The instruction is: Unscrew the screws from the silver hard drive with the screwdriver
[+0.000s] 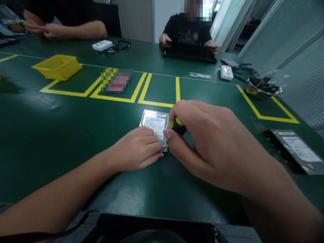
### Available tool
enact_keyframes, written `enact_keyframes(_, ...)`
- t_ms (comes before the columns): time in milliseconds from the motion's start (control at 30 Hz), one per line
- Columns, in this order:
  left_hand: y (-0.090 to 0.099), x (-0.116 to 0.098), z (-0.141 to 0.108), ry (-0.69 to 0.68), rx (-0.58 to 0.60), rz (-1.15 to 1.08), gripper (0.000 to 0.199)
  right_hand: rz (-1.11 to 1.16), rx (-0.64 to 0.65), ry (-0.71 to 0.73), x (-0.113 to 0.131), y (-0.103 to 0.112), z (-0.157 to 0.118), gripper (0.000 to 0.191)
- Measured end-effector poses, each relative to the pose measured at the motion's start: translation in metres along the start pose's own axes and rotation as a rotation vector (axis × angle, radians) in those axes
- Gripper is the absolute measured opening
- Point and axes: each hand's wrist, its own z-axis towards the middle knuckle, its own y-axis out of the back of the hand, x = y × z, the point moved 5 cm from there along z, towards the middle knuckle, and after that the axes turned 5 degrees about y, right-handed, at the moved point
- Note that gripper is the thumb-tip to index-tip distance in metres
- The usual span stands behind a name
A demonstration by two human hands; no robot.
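A silver hard drive (pixel 155 118) with a white label lies flat on the green table. My left hand (pixel 138 146) rests on its near left part, with the fingers curled over the label and pressed down on the drive. At the drive's right edge, my right hand (pixel 207 141) grips a black and yellow screwdriver (pixel 178 126) by the handle, between thumb and curled fingers. The screwdriver's shaft and tip are hidden, so I cannot tell whether it touches the drive. A second, larger hard drive (pixel 300 148) lies at the right, beyond my right wrist.
Yellow tape outlines (pixel 159 104) mark the table ahead. A yellow bin (pixel 59 67) stands at the left, beside a blurred-out item (pixel 117 82). A metal bowl (pixel 260 92) of dark parts sits at the right. Across the table, one person (pixel 189 30) holds a dark panel (pixel 189 52); another sits left.
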Motion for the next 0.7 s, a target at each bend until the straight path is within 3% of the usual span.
enact_keyframes(167, -0.001, 0.001, 0.001, 0.022, 0.038, 0.007, 0.024, -0.049, -0.053, 0.020, 0.000, 0.010, -0.002, 0.019)
enact_keyframes(433, -0.003, 0.003, 0.002, 0.097, 0.128, -0.050, 0.025, -0.305, -0.332, 0.014, 0.002, 0.041, -0.022, 0.025)
enact_keyframes(533, -0.004, 0.003, 0.004, 0.137, 0.177, -0.039, 0.025, -0.405, -0.269, 0.027, 0.002, 0.028, -0.025, 0.023)
enact_keyframes(700, -0.004, 0.003, 0.005, 0.166, 0.199, -0.038, 0.026, -0.471, -0.157, 0.024, -0.007, -0.012, -0.034, 0.016)
